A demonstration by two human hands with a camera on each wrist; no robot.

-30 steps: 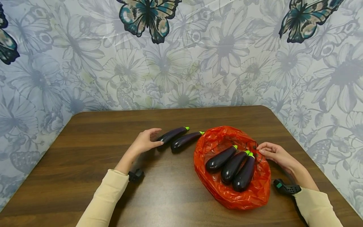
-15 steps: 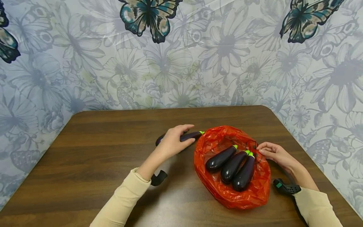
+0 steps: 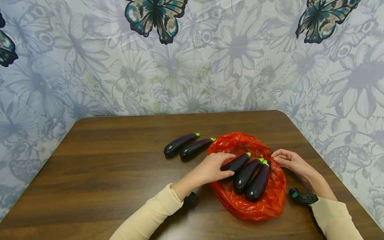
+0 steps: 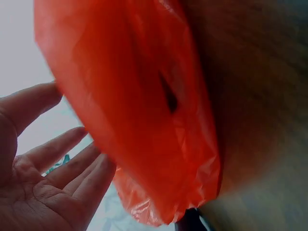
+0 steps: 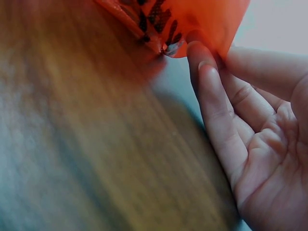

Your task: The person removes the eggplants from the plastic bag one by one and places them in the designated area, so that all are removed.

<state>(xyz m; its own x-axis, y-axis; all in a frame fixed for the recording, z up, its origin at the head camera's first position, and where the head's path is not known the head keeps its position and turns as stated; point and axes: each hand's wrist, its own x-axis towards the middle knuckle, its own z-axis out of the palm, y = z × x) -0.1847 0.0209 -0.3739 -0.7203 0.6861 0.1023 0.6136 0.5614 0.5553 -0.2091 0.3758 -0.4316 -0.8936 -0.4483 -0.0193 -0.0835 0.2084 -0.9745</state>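
A red plastic bag lies opened out on the table with three eggplants inside: a left one, a middle one and a right one. My left hand reaches over the bag's left rim, thumb and fingers spread near the left eggplant; whether they touch it I cannot tell. In the left wrist view the hand has its fingers extended behind the red plastic. My right hand pinches the bag's right rim between thumb and fingers, as the right wrist view of the hand also shows.
Two more eggplants lie side by side left of the bag, a farther one and a nearer one whose green stem end meets the bag's rim. The brown wooden table ends at a patterned wall covering.
My left hand has moved right, from beside the two loose eggplants, past them and over the bag's left rim. The eggplants keep their places, and my right hand stays at the bag's rim.
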